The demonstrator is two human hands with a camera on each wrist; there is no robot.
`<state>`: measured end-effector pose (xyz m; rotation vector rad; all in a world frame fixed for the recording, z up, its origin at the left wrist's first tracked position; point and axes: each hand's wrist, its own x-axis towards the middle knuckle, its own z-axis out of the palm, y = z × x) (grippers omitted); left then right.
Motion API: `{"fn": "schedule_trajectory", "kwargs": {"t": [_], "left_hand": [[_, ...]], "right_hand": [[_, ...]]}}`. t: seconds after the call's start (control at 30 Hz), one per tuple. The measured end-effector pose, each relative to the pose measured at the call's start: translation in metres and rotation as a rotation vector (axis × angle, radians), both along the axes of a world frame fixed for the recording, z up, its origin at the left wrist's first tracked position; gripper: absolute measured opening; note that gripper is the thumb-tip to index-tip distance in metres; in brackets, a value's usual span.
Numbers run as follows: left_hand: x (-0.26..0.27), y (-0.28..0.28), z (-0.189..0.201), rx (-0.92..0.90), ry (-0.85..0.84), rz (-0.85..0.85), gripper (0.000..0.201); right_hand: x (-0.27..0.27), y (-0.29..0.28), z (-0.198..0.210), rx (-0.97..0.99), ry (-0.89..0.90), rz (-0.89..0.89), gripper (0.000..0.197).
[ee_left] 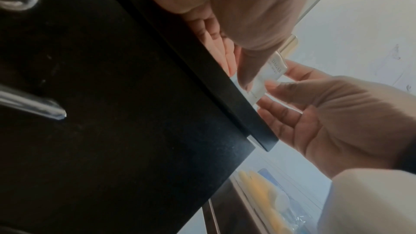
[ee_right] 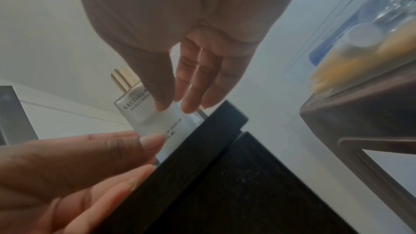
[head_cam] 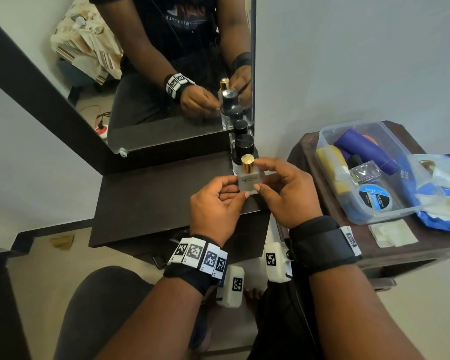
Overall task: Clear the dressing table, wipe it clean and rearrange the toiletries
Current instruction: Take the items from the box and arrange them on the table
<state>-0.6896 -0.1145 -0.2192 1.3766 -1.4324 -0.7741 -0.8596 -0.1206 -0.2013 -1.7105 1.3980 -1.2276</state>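
A frosted white perfume bottle [head_cam: 247,178] with a gold cap stands upright at the right edge of the dark dressing table [head_cam: 153,198]. Both hands hold it. My left hand [head_cam: 238,188] pinches its lower left side, with the thumb at the base. My right hand [head_cam: 260,175] grips its right side, thumb on the front and fingers behind. The right wrist view shows the bottle [ee_right: 144,111] with its base hidden behind the table edge. The left wrist view catches only part of the bottle's label [ee_left: 273,70]. Black-capped bottles [head_cam: 243,145] stand in a row just behind it.
The mirror [head_cam: 153,74] rises at the back of the table. A brown side table [head_cam: 426,245] to the right carries a clear plastic container [head_cam: 369,216] of toiletries, a blue bag [head_cam: 439,216] and a folded tissue [head_cam: 392,233].
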Motion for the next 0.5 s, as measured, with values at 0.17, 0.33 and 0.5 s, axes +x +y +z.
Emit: {"fn": "schedule_trajectory", "kwargs": {"t": [0.17,0.33,0.5], "left_hand": [[-0.001,-0.001,0.0,0.02,0.031,0.022,0.037],[0.002,0.003,-0.004,0.006,0.018,0.045,0.046],[0.01,0.002,0.002,0.092,0.049,-0.019,0.037]], "right_hand": [[0.002,-0.002,-0.002,0.088,-0.026,-0.037,0.052],[-0.013,0.001,0.012,0.051,-0.069,-0.186,0.038],[-0.087,-0.01,0.041,0.174,0.089,-0.597,0.02]]}}
